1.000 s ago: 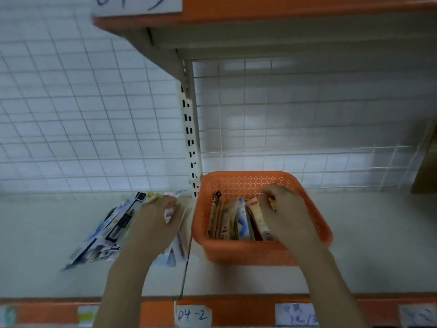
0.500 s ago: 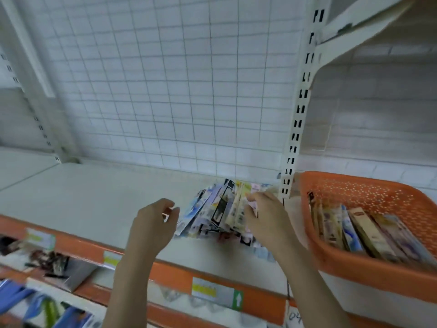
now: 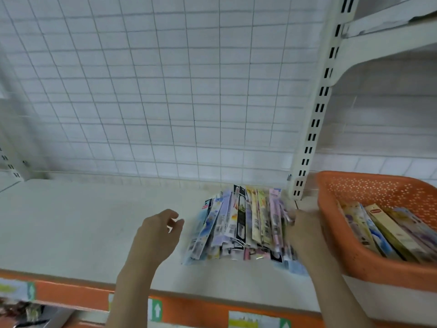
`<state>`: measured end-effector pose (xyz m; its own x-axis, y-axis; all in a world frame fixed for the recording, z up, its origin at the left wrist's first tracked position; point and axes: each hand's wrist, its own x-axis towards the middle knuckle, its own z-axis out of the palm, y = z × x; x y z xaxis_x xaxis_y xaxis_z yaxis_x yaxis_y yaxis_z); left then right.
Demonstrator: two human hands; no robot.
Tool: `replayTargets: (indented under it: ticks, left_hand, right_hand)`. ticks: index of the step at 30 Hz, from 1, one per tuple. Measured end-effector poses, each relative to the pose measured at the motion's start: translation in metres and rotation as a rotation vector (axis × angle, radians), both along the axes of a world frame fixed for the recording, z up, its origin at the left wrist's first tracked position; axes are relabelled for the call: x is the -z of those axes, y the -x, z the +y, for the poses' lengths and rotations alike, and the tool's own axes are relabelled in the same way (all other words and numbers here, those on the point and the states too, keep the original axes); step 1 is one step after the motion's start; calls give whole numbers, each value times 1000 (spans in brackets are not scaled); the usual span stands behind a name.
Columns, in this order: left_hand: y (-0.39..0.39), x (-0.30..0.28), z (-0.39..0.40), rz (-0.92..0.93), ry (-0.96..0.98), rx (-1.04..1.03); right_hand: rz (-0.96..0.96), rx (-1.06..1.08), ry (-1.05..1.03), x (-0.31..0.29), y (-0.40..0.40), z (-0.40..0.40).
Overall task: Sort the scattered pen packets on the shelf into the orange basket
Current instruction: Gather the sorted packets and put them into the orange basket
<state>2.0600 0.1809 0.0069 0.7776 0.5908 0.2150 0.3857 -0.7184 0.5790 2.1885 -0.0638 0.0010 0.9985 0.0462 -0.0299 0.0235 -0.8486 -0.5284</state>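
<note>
Pen packets (image 3: 243, 223) lie fanned in a loose pile on the white shelf (image 3: 82, 223), just at 9 o'clock of the orange basket (image 3: 354, 252), which already holds more packets. The right hand (image 3: 305, 233) touches the pile's 3 o'clock edge; blur hides whether it grips. The left hand (image 3: 156, 235) hovers at the pile's 9 o'clock, fingers loosely curled, holding nothing.

Pen packets (image 3: 246, 223) fanned in a pile on shelf (image 3: 89, 223), just left of orange basket (image 3: 369, 263) holding further packets. Right hand (image 3: 305, 235) at pile's right edge, grip blurred. Left hand (image 3: 156, 235) loosely curled, empty, near left of pile.
</note>
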Motion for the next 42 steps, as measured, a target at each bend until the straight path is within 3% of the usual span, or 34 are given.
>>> replayTargets:
  ticks: [5, 9, 11, 23, 27, 30, 38, 42]
  left_hand:
    - [-21, 8, 4, 58, 44, 99]
    - [-32, 10, -1, 166, 66, 145]
    - [-36, 9, -3, 226, 84, 166]
    - [-64, 1, -33, 465, 166, 300]
    - [-69, 3, -48, 490, 91, 292]
    - [-66, 7, -49, 434, 81, 274]
    - [-45, 21, -34, 68, 356, 262]
    - [-43, 14, -42, 28, 422, 212]
  right_hand:
    - [-108, -18, 47, -9, -7, 10]
    - [218, -48, 97, -12, -8, 29]
    - [276, -103, 136, -13, -8, 36]
    - [216, -113, 214, -5, -4, 10]
    - [232, -66, 150, -2, -4, 4]
    - [191, -7, 114, 1, -4, 3]
    - [95, 50, 31, 0, 2, -11]
    - [105, 12, -31, 0, 1, -14]
